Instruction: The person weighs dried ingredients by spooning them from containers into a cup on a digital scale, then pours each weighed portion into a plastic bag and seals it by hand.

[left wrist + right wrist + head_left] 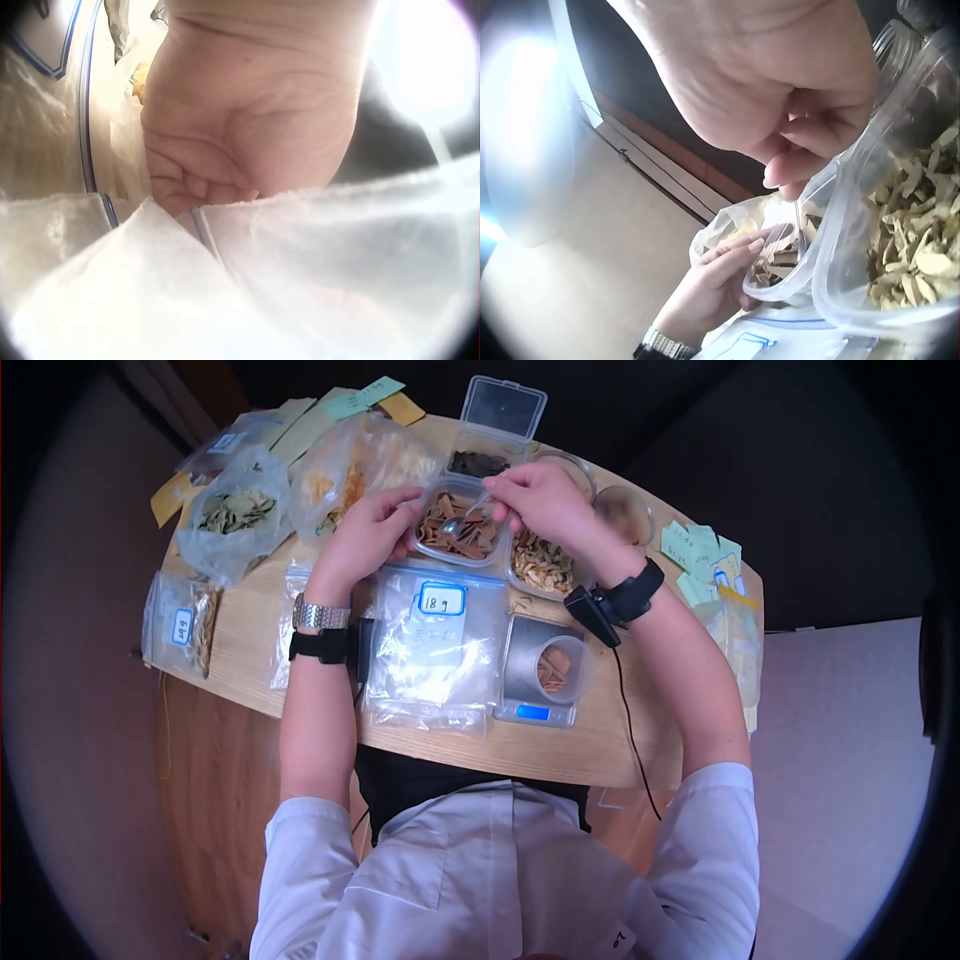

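Observation:
A clear plastic tub of reddish-brown bark pieces stands at the middle of the table. My left hand grips its left side, thumb and fingers at the rim, as the right wrist view also shows. From the right, my right hand pinches the handle of a metal spoon, whose bowl lies among the bark pieces. Nearer me, a digital scale with a lit blue display carries a translucent cup holding some bark pieces. Zip bags hide part of the left wrist view.
A zip bag labelled 18 g lies left of the scale. Tubs of pale slices and dark pieces flank the bark tub. Plastic bags of dried material fill the back left; green notes lie at right.

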{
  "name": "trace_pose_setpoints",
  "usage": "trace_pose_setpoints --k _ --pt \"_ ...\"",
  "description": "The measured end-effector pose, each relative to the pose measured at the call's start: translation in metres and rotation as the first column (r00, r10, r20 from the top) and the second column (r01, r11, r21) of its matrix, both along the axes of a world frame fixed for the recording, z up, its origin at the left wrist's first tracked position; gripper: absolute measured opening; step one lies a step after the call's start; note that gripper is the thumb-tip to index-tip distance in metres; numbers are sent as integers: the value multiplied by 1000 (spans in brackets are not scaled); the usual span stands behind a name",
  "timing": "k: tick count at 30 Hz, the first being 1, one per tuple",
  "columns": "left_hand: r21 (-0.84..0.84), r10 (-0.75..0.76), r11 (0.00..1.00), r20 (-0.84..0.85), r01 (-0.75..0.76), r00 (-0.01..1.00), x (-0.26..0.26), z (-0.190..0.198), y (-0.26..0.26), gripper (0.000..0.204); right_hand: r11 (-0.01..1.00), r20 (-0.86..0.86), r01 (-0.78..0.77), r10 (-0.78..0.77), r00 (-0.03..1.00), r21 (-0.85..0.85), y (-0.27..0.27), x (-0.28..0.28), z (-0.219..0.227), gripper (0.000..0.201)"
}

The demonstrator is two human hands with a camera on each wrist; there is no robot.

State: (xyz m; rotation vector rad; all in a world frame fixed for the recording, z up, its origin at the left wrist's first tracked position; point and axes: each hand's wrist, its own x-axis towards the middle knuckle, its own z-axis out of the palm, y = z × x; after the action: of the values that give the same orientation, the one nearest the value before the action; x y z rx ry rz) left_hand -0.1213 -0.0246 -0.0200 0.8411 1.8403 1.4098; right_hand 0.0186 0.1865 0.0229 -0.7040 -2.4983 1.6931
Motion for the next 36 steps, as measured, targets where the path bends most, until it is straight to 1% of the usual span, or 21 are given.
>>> trace_pose_setpoints --k 2,4,5,6,8,9,10,12,16,18,22,24,25,27,30,32,35,36 --pt "8 -7 1000 7 7 1000 0 0 0 40 1000 -8 -8 8 1000 7 0 2 10 31" --pt "17 -7 1000 14 7 1000 0 -1 0 40 988 70 13 -24 997 151 0 3 19 31" --pt "18 -2 1000 19 2 1000 0 -2 0 40 981 59 16 -28 998 195 -1 5 20 30" --pt "17 1 1000 26 -2 1000 0 -2 0 40 980 52 19 -30 998 198 -3 5 18 30" --pt "15 -4 1000 26 3 1000 0 -1 1 40 999 54 -40 41 998 -25 -5 4 8 29" --pt "4 -10 1000 28 10 1000 0 -2 1 40 997 56 -42 46 997 -70 -4 2 5 27" --pt "-5 -13 1000 29 13 999 -1 -2 1 40 997 50 -41 44 998 -67 -1 0 2 27" --pt "-7 -11 1000 31 11 999 0 0 1 40 989 57 -4 13 998 -150 5 -2 -4 27" --pt "16 13 1000 42 -14 999 0 -2 1 40 985 87 6 9 996 -171 7 -2 0 27" --pt "17 6 1000 39 -6 999 -2 -5 1 40 978 127 -16 43 991 -206 3 0 5 27" --pt "23 4 1000 39 -5 999 -2 -7 1 39 971 113 10 17 993 -238 12 -1 0 27" --pt "28 0 1000 51 -1 999 -3 -7 1 39 956 72 6 15 997 -294 18 0 -3 27" --pt "33 -5 999 63 2 998 -4 -6 1 38 955 73 7 15 997 -295 20 2 -2 27" --pt "24 -3 1000 56 2 998 -3 -6 0 38 943 53 52 -37 998 -330 24 6 2 26" --pt "16 1 1000 41 -2 999 -2 -8 0 38 923 18 76 -75 997 -378 39 13 -2 25" --pt "16 4 1000 34 -4 999 -3 -8 1 38 922 11 90 -92 996 -377 44 20 2 25" --pt "20 0 1000 32 0 999 -2 -4 2 37 908 -60 46 -79 995 -416 47 35 13 25" --pt "12 8 1000 24 -8 1000 -2 -2 2 37 906 -54 51 -81 995 -420 47 41 18 25"
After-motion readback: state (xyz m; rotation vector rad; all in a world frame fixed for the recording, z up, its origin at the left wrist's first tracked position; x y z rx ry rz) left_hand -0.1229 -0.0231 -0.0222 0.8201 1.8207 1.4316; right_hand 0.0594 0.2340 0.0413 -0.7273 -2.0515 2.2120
